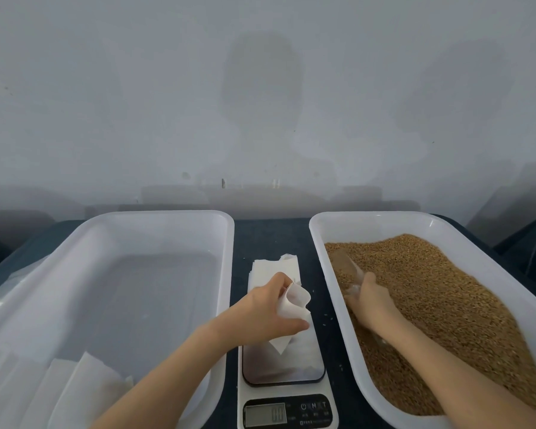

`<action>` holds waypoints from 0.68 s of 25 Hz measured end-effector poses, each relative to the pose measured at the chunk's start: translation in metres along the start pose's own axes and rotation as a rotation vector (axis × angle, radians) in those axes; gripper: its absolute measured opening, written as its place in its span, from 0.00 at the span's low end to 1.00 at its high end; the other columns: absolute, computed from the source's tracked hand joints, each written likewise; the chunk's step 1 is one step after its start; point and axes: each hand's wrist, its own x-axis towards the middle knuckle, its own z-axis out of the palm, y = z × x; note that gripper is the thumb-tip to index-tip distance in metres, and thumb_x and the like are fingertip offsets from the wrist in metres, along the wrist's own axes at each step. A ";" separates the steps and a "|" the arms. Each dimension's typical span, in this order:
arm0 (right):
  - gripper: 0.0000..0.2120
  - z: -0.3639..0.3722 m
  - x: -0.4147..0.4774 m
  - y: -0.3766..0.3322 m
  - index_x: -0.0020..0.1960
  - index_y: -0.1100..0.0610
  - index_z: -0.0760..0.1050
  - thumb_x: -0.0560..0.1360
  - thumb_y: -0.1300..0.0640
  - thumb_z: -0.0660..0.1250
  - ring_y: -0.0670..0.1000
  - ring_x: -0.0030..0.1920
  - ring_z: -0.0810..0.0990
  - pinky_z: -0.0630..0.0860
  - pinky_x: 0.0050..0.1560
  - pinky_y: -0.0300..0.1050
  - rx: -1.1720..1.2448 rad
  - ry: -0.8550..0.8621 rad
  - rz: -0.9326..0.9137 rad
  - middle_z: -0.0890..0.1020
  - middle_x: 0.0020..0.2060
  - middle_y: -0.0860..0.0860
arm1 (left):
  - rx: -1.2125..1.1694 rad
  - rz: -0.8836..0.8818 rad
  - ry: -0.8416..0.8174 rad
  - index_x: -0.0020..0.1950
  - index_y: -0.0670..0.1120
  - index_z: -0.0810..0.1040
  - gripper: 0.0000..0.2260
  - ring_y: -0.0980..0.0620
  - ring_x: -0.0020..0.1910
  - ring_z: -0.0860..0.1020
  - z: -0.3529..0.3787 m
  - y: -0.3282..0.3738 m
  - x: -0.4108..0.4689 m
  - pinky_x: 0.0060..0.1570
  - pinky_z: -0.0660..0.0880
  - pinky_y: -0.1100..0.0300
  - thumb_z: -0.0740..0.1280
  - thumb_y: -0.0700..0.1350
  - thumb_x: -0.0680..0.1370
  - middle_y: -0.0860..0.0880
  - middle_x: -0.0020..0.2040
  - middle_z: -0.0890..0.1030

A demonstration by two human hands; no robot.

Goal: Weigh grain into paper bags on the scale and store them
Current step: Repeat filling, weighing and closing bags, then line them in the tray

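Dark tabletop [270,239], scale [287,397] tight between tub rims [229,274], paper bag [296,300] in left hand [270,308]

display [265,413]: digits blurred, reading cannot be told
buttons [313,406]: labels too small to read
scoop [350,269]: clear; handle hidden in the right hand [370,297], bowl partly sunk in grain [430,289]
stack of bags [274,267]: near end covered by the left hand [270,308] and its held bag [296,300]
left tub [167,216]: cut off left and below
right tub [384,216]: near corner cut off
stored bags [87,385]: lower ends cut off
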 end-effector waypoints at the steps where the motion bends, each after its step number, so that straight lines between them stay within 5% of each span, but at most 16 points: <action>1: 0.17 0.002 -0.001 -0.001 0.66 0.61 0.59 0.80 0.56 0.57 0.46 0.36 0.76 0.68 0.26 0.36 -0.005 -0.011 -0.020 0.73 0.39 0.49 | 0.002 0.000 0.001 0.50 0.63 0.60 0.19 0.55 0.43 0.77 0.000 0.000 0.000 0.33 0.71 0.71 0.71 0.58 0.71 0.60 0.50 0.72; 7: 0.21 -0.007 0.000 0.000 0.64 0.63 0.64 0.78 0.51 0.62 0.47 0.32 0.79 0.69 0.23 0.35 0.174 -0.069 0.035 0.80 0.44 0.55 | 0.019 -0.014 -0.007 0.52 0.60 0.61 0.20 0.54 0.43 0.77 0.000 0.000 0.002 0.32 0.70 0.71 0.71 0.58 0.71 0.59 0.49 0.72; 13: 0.20 -0.031 0.000 -0.007 0.54 0.62 0.73 0.70 0.49 0.72 0.47 0.23 0.77 0.73 0.24 0.37 0.603 -0.152 0.188 0.81 0.29 0.54 | 0.021 -0.015 -0.010 0.54 0.60 0.61 0.21 0.55 0.43 0.77 0.000 -0.002 0.003 0.32 0.70 0.71 0.71 0.58 0.71 0.60 0.49 0.71; 17: 0.16 -0.037 -0.004 0.000 0.53 0.59 0.73 0.72 0.50 0.70 0.45 0.23 0.78 0.72 0.22 0.34 0.415 -0.030 0.076 0.82 0.33 0.53 | 0.011 -0.009 -0.010 0.57 0.61 0.61 0.22 0.55 0.45 0.76 0.001 -0.005 0.005 0.36 0.72 0.71 0.71 0.57 0.71 0.58 0.53 0.72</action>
